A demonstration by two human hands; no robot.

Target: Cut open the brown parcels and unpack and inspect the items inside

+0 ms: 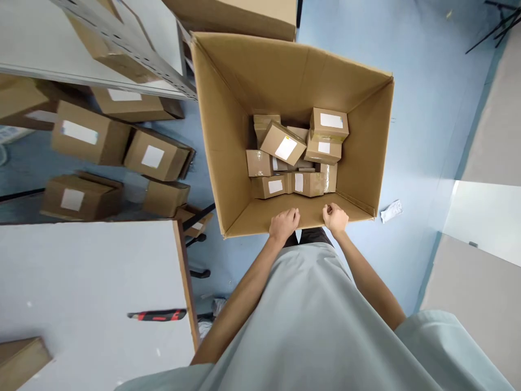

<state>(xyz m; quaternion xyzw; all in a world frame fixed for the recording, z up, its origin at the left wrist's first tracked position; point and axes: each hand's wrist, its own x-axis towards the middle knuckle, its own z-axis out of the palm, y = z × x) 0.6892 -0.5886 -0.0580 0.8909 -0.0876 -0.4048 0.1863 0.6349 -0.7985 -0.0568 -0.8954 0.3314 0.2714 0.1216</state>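
A large open cardboard box (293,65) stands in front of me with its flaps out of sight. My left hand (284,224) has its fingers curled over the near rim, left of the middle. Further right on the same rim, my right hand (335,218) is closed around the edge, thumb side inward. Inside lie several small cardboard boxes with white labels, piled loosely. One small box (273,139) rests tilted on top of the pile, and another small box (319,130) is stacked on others at the right. The bottom layer is partly hidden.
On my left, a white table (101,266) carries a red-and-black utility knife (158,315). Beyond it are labelled boxes (87,133) beside a metal shelf (134,46). Another carton (244,16) sits behind the large box. A crumpled wrapper (391,211) lies on the blue floor.
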